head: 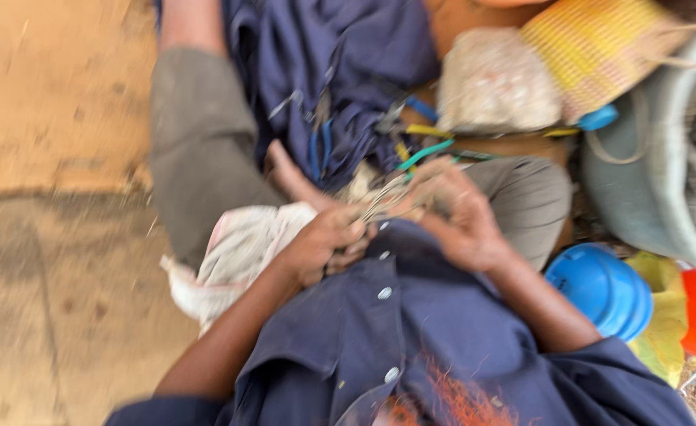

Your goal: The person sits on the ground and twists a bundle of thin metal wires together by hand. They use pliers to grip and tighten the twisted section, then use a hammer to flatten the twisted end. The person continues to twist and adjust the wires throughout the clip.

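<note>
Both hands work a bundle of pale strands over the lap.

The left hand (324,241) and right hand (458,217) each close around the thin strand bundle (391,197), held between them above the navy shirt (411,315); a white cloth (237,252) lies beside the left wrist, a blue round lid (600,288) near the right forearm.

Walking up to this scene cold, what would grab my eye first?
Probably the two hands at centre: the left hand and right hand meet over a pale bundle of thin strands, blurred by motion. Next, the bright blue round container at lower right and the yellow woven basket at top right.
</note>
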